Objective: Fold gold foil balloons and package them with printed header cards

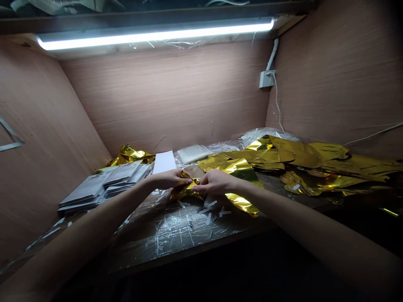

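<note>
My left hand [170,178] and my right hand [214,182] meet at the middle of the bench, fingertips nearly touching. Both pinch a crumpled gold foil piece [185,191] between them. A shiny gold foil strip [242,203] runs out from under my right hand toward the bench's front edge. Several small white plastic strips [209,209] lie just below my hands. A large heap of gold foil sheets [299,157] spreads to the right of my right hand.
Stacks of printed cards [103,186] lie left of my hands, with a white paper strip [164,162] behind them. Farther back are a gold foil bunch [129,156] and clear plastic bags [192,154]. Wooden walls [163,96] enclose the taped bench [170,239] on three sides, under a lit tube lamp [154,37].
</note>
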`<state>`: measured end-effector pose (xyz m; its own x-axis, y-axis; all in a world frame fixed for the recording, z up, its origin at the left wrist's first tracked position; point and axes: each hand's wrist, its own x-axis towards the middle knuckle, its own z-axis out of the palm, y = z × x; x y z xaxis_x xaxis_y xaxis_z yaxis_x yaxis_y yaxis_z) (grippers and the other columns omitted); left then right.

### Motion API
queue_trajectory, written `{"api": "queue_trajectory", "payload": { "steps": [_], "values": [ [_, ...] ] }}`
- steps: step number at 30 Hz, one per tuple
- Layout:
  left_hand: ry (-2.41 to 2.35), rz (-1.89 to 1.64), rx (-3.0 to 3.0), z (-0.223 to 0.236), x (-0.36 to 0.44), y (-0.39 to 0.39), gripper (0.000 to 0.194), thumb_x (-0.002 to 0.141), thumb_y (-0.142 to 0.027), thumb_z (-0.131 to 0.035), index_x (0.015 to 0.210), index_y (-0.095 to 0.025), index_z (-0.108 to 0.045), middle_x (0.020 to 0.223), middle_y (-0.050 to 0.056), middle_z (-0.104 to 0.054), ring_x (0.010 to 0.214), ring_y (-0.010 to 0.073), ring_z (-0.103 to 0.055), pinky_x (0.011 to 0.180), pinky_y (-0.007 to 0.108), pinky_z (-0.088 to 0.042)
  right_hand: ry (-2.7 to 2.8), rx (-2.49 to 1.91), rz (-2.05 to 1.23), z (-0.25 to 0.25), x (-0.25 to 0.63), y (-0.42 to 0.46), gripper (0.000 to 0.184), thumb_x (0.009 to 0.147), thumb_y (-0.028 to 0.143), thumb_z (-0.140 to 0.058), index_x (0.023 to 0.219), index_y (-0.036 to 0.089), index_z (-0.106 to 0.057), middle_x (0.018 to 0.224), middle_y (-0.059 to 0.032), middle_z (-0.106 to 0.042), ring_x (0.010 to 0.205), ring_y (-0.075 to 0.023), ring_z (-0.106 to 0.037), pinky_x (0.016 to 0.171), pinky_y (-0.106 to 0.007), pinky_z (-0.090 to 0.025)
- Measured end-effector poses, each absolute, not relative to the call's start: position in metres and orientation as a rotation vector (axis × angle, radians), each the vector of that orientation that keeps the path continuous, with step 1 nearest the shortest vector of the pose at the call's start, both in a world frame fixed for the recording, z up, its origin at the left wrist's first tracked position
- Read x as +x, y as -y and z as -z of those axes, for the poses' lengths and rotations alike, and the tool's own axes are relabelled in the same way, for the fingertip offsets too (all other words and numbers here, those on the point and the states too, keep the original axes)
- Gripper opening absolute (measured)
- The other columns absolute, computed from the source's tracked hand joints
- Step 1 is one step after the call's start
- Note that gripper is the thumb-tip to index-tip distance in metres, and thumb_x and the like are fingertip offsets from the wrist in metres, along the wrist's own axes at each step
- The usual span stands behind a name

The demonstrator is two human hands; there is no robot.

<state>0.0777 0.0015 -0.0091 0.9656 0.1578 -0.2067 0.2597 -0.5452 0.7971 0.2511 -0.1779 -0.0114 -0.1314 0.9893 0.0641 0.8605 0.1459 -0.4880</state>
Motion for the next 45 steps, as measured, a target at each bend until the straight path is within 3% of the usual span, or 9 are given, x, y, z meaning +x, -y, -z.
{"api": "queue_trajectory", "payload": {
  "steps": [6,12,16,19,24,28,36,41,45],
  "values": [
    [-0.241,0.046,2.029,0.003,0.055,0.003,0.041,0.088,-0.054,-0.072,0.085,-0.013,-0.068,0.064,-0.002,-0.053,0.054,0.0081,-0.044,0.049,0.02,-0.034,1.971,-1.828,-0.511,0.011,0.231,0.183,0.051,0.061,0.056,-0.088,0.093,0.019,-0.076,0.069,0.0026,-0.06,0.066,-0.0142,-0.053,0.058,-0.026,-0.033],
    [-0.177,-0.057,2.136,0.001,0.031,0.01,0.032,0.089,-0.046,-0.075,0.097,-0.015,-0.075,0.083,0.004,-0.067,0.07,0.0115,-0.056,0.061,0.021,-0.045,2.094,-1.808,-0.413,0.015,0.223,0.188,0.017,0.071,0.034,-0.08,0.071,0.019,-0.073,0.062,0.0021,-0.056,0.066,-0.0135,-0.05,0.058,-0.025,-0.031],
    [-0.193,-0.077,2.181,0.004,0.034,0.018,0.034,0.091,-0.048,-0.07,0.097,-0.014,-0.075,0.085,0.006,-0.068,0.071,0.0127,-0.057,0.062,0.023,-0.045,2.063,-1.788,-0.579,0.013,0.224,0.192,0.028,0.079,0.038,-0.074,0.064,0.017,-0.064,0.056,0.0044,-0.049,0.057,-0.0107,-0.044,0.054,-0.026,-0.028],
    [-0.295,0.003,2.144,0.006,0.045,0.021,0.043,0.093,-0.054,-0.065,0.087,-0.012,-0.071,0.07,0.004,-0.063,0.059,0.0116,-0.053,0.054,0.024,-0.04,1.981,-1.78,-0.703,0.014,0.225,0.194,0.036,0.089,0.04,-0.062,0.062,0.018,-0.056,0.052,0.0054,-0.043,0.052,-0.0099,-0.04,0.052,-0.026,-0.026],
    [-0.433,0.141,2.156,0.011,0.063,0.015,0.047,0.087,-0.059,-0.069,0.083,-0.013,-0.065,0.064,-0.001,-0.056,0.054,0.0103,-0.046,0.051,0.024,-0.035,1.895,-1.831,-0.352,0.028,0.222,0.195,0.02,0.086,0.036,-0.067,0.083,0.017,-0.064,0.073,-0.0006,-0.062,0.069,-0.0151,-0.054,0.059,-0.026,-0.033],
    [-0.412,0.017,2.345,0.018,0.068,0.013,0.046,0.081,-0.056,-0.076,0.098,-0.014,-0.068,0.084,0.003,-0.067,0.071,0.0148,-0.058,0.06,0.025,-0.042,1.905,-1.844,-0.152,0.035,0.218,0.195,0.042,0.079,0.034,-0.078,0.113,0.015,-0.062,0.102,-0.0106,-0.071,0.089,-0.0217,-0.062,0.071,-0.028,-0.04],
    [-0.605,-0.423,2.548,0.011,0.052,0.026,0.067,0.07,-0.048,-0.088,0.12,-0.014,-0.06,0.08,0.004,-0.076,0.072,0.0209,-0.07,0.063,0.029,-0.051,1.99,-1.906,-0.168,0.033,0.216,0.192,0.021,0.085,0.036,-0.073,0.096,0.019,-0.076,0.089,-0.0073,-0.075,0.083,-0.0206,-0.065,0.067,-0.027,-0.041],
    [-0.527,-0.743,2.826,0.016,0.029,0.066,0.028,0.095,-0.043,-0.065,0.101,-0.017,-0.073,0.099,0.009,-0.078,0.086,0.023,-0.073,0.082,0.037,-0.057,1.998,-1.93,-0.151,0.027,0.215,0.194,0.022,0.083,0.037,-0.073,0.092,0.017,-0.078,0.087,-0.008,-0.076,0.077,-0.019,-0.063,0.064,-0.026,-0.04],
    [-0.3,-0.573,3.061,0.035,0.022,0.094,0.036,0.105,-0.033,-0.044,0.127,-0.021,-0.07,0.138,0.01,-0.068,0.131,0.0276,-0.06,0.115,0.046,-0.045,2.042,-1.94,-0.161,0.022,0.215,0.195,0.023,0.085,0.038,-0.071,0.088,0.016,-0.079,0.083,-0.0078,-0.075,0.074,-0.0187,-0.062,0.064,-0.027,-0.04]
  ]
}}
